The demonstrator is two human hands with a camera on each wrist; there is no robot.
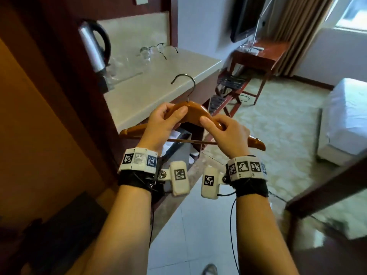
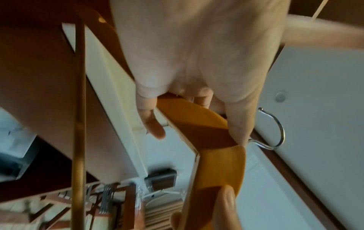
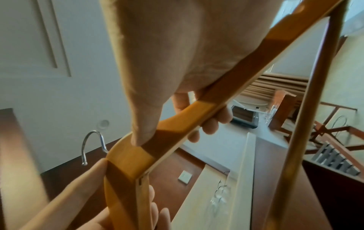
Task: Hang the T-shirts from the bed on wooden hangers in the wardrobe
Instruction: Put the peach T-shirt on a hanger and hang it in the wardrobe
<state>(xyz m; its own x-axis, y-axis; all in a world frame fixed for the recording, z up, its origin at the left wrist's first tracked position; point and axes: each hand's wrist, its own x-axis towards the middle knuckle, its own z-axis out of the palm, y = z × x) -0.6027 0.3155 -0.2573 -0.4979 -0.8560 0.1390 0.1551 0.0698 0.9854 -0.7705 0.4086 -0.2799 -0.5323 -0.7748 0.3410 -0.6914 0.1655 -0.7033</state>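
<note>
Head view: a white-sheeted bed (image 1: 345, 116) stands at far right, well apart from the pale stone-topped bench (image 1: 158, 84) bearing a steel kettle (image 1: 93, 48). Held in the air before that bench is a brown wooden hanger with a curved metal hook (image 1: 195, 112). The left hand (image 1: 162, 124) grips it beside the hook, the right hand (image 1: 228, 133) clasps its right shoulder. The wristbands carry square black-and-white code tags; no readable writing shows.

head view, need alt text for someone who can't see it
Two hands hold a wooden hanger near its centre, the left hand and right hand each on one shoulder, metal hook pointing up. Behind are a white counter with a kettle, and a bed at right.
</note>
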